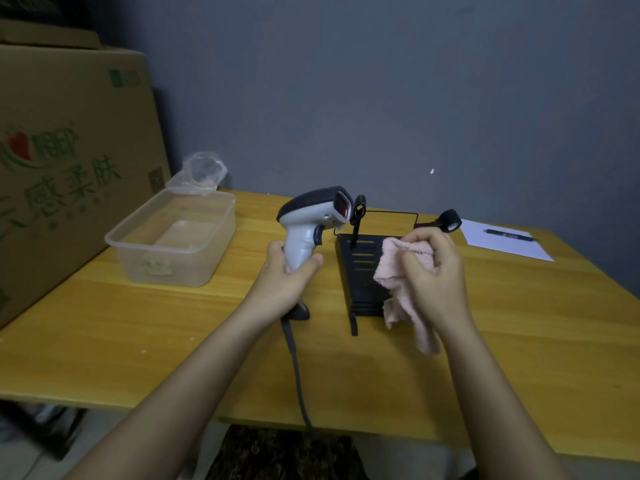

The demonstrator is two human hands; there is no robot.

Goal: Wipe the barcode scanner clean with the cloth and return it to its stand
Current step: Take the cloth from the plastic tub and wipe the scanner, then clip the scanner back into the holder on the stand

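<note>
My left hand (284, 282) grips the handle of a grey and black barcode scanner (313, 216), held upright above the yellow table with its red window facing right. Its grey cable (294, 358) hangs down over the table's front edge. My right hand (433, 271) is closed on a pink cloth (398, 271), a short way right of the scanner and apart from it. The cloth hangs over the black stand base (360, 271). The stand's thin upright arm (356, 220) rises just right of the scanner's head.
A clear plastic tub (173, 237) with crumpled plastic wrap behind it sits at the back left. A large cardboard box (69, 150) stands at the left edge. A white sheet (502, 239) with a pen (509, 234) lies at the back right. A grey wall runs behind the table.
</note>
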